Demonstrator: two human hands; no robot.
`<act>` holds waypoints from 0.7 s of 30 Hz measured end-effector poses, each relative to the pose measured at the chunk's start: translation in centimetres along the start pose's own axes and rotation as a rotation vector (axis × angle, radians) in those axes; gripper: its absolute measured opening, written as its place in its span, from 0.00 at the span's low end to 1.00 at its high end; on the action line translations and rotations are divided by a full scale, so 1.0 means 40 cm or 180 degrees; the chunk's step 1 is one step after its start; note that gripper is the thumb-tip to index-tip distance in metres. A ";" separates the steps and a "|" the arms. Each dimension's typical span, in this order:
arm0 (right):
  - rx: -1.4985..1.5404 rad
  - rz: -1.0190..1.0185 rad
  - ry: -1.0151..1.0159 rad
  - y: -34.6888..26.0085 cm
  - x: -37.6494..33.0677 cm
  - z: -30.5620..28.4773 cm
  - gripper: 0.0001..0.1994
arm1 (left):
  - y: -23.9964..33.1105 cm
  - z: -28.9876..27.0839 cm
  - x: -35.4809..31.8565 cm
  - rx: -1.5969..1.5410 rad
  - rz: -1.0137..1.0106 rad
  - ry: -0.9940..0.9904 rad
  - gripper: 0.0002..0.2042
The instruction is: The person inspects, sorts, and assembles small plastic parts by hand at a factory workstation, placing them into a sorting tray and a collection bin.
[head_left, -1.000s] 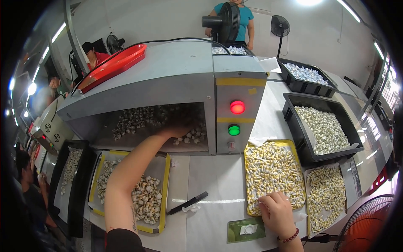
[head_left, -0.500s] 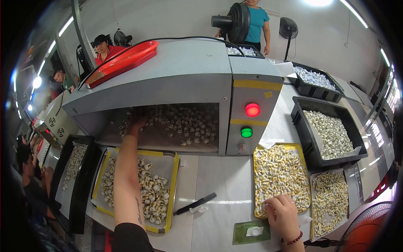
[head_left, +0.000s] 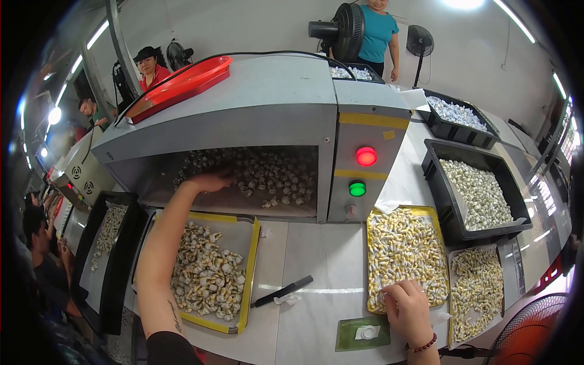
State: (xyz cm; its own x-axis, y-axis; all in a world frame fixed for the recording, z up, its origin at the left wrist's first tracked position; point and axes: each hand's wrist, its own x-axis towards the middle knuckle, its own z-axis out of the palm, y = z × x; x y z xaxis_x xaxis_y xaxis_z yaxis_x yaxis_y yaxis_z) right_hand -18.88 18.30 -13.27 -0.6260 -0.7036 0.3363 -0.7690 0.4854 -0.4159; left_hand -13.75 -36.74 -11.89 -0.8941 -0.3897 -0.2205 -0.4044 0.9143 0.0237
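My left hand (head_left: pixel 213 180) reaches into the opening of a grey metal machine (head_left: pixel 231 128). Its fingers look stretched out, partly in shadow, among small whitish knobbly pieces (head_left: pixel 277 176) on the machine's floor. Below my left forearm lies a yellow-rimmed tray (head_left: pixel 248 286) with similar whitish-brown pieces (head_left: pixel 210 274). My right hand (head_left: pixel 410 307) rests at the front edge of another yellow-rimmed tray (head_left: pixel 446 267), full of small yellow-and-white pieces (head_left: pixel 407 249). Its fingers are bent together, thumb against fingertips; what they hold, if anything, I cannot make out.
A black-handled tool (head_left: pixel 283 292) and a green pad (head_left: pixel 344 336) lie on the table. At right stand a tray of yellowish pieces (head_left: pixel 477 286) and a black crate (head_left: pixel 435 173); a black bin (head_left: pixel 85 280) stands left. A red tray (head_left: pixel 182 88) tops the machine. People stand beyond.
My left hand has moved to the right inside the machine, and its forearm now slants more, uncovering more of the left tray. My right hand stays almost where it was.
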 end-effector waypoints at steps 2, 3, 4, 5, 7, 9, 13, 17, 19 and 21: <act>-0.0006 -0.0021 0.0014 -0.003 0.000 0.000 0.05 | -0.025 -0.016 0.026 -0.1096 0.0238 0.0643 0.29; -0.0024 -0.0011 0.0029 -0.004 0.000 0.000 0.05 | -0.024 -0.016 0.052 -0.1106 0.0248 0.0644 0.29; -0.0030 -0.0013 0.0045 -0.005 0.000 -0.002 0.05 | -0.021 -0.018 0.075 -0.1179 -0.0013 0.0893 0.30; -0.0032 -0.0020 0.0047 -0.005 -0.002 -0.002 0.05 | -0.020 -0.016 0.094 -0.1251 -0.0274 0.1142 0.30; 0.0025 -0.0050 0.0083 -0.005 -0.001 0.000 0.05 | -0.054 0.026 0.161 -0.1152 -0.0115 0.1300 0.30; 0.0032 -0.0066 0.0074 -0.005 0.002 0.002 0.06 | -0.058 0.067 0.223 -0.1064 0.0067 0.1449 0.29; -0.0005 -0.0027 0.0038 0.002 0.000 0.002 0.06 | 0.136 0.056 0.254 -0.0102 -0.0192 0.1800 0.27; 0.0064 -0.0140 0.0038 -0.015 0.004 -0.001 0.06 | 0.104 0.068 0.249 0.0123 0.0777 0.1833 0.28; 0.0040 -0.0066 0.0027 -0.002 0.000 -0.002 0.06 | 0.153 0.033 0.219 -0.0497 0.0614 0.1347 0.28; 0.0048 -0.0096 0.0038 0.000 -0.001 -0.002 0.06 | 0.151 0.022 0.183 -0.1037 0.0353 0.0863 0.29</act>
State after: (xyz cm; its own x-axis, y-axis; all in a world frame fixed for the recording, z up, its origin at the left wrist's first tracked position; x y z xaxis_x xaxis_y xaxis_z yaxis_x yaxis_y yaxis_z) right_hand -18.85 18.35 -13.23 -0.6041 -0.7115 0.3588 -0.7856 0.4561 -0.4182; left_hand -22.57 -33.97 -14.21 -0.9361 -0.3458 0.0637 -0.3039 0.8866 0.3486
